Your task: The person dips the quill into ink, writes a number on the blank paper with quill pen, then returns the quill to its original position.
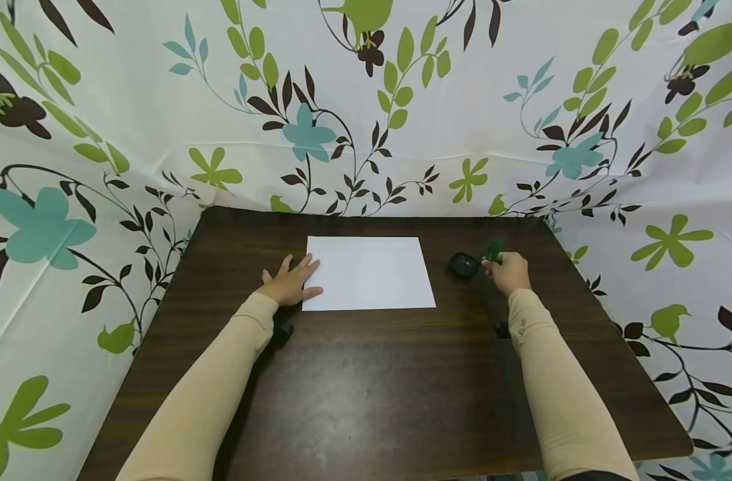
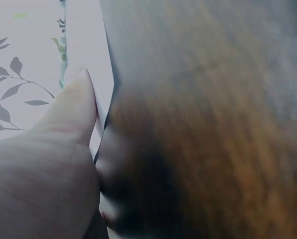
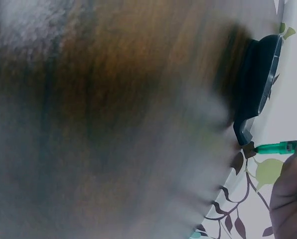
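A blank white sheet of paper point(image 1: 368, 274) lies on the dark brown table. My left hand point(image 1: 290, 284) rests on its left edge with the fingers spread. In the left wrist view the thumb point(image 2: 71, 107) lies against the paper point(image 2: 101, 64). Over on the right, my right hand point(image 1: 510, 272) pinches a slim green pen-like thing point(image 3: 278, 148); the fingers hide part of it, so its exact kind is unclear. Just left of that hand sits a small black dish point(image 1: 464, 265), which has a short lip or handle in the right wrist view.
The wooden tabletop point(image 1: 366, 394) has a glossy dark grain. A white cloth point(image 1: 366, 180) printed with leaves and flowers hangs behind it and along both sides. Small black devices show beneath both wrists.
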Demonstrator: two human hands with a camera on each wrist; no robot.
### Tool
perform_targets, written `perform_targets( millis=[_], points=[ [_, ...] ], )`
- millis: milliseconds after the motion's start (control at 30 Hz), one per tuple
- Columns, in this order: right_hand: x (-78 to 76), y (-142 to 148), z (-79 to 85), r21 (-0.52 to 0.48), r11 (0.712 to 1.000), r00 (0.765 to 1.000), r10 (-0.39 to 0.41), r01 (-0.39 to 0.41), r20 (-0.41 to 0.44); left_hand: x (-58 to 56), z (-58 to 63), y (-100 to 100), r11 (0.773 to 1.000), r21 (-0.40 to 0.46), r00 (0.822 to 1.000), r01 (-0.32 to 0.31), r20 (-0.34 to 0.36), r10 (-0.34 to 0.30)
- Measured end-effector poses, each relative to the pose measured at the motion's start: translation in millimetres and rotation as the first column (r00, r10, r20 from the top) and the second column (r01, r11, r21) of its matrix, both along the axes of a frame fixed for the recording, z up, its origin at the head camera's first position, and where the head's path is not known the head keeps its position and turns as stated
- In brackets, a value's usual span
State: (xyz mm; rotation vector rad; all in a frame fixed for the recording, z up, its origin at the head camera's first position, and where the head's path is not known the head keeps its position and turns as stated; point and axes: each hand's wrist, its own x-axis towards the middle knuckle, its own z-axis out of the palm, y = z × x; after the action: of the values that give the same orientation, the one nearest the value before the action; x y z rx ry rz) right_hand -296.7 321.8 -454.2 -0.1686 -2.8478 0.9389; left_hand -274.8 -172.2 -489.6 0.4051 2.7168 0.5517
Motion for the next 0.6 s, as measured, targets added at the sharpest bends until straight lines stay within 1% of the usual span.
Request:
perform_targets(
  millis=[200, 267, 400, 500, 600],
  points=[
    [-1.6, 2, -0.4, 0.036, 0.998, 0.999, 0.049, -0.049, -0.015, -10.0, -8.3, -1, 1.000, -0.019, 1.000, 0.002, 0.010, -0.001],
    [-1.5, 3, -1.1, 0.049, 0.998, 0.998, 0.050, -0.048, -0.025, -12.1, -10.4, 0, 1.000, -0.021, 1.000, 0.001, 0.014, -0.001],
    [0.4, 3, -1.0, 0.019, 1.000, 1.000, 0.018, -0.018, -0.021, -11.4, -12.0, 0, 1.000, -0.025, 1.000, -0.002, 0.014, 0.002],
    [0.3, 0, 0.2, -0.023, 1.000, 1.000, -0.007, 0.006, -0.019, -7.8, -8.9, -2, 1.000, -0.014, 1.000, -0.001, 0.014, 0.001],
    [0.2, 1, -0.9, -0.041, 0.999, 0.999, -0.015, 0.014, -0.031, -5.4, -5.0, -1, 1.000, -0.003, 1.000, 0.004, 0.013, -0.004]
  ],
)
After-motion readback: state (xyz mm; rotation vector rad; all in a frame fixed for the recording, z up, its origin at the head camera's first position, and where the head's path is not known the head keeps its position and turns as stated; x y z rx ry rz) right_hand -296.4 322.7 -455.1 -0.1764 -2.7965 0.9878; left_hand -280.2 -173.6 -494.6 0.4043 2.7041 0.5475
